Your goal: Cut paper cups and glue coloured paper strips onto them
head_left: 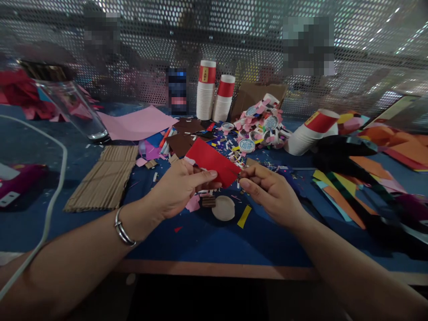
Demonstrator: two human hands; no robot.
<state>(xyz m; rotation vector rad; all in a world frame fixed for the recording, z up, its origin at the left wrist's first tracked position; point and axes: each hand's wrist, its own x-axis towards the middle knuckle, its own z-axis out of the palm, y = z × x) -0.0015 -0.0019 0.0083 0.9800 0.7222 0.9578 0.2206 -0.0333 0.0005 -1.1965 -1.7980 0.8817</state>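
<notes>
red paper: the sheet is held up over the middle of the blue desk, tilted, with a ragged pale patch on its left side.
left hand: this hand, with a silver bangle on its wrist, is clamped on the sheet, thumb flat on top.
right hand: this hand has its fingers curled at the sheet's right corner, by something small and dark; cannot tell whether they grip it.
near edge: a pale round disc lies between the hands and this edge, a yellow strip just beside it.
left side: corrugated cardboard lies flat; behind it are a tilted-looking glass jar and pink paper.
far edge: two stacks of paper cups stand upright, with a heap of decorated paper pieces to their right.
right side: a leaning cup stack, a black object, blurred, and coloured sheets.
</notes>
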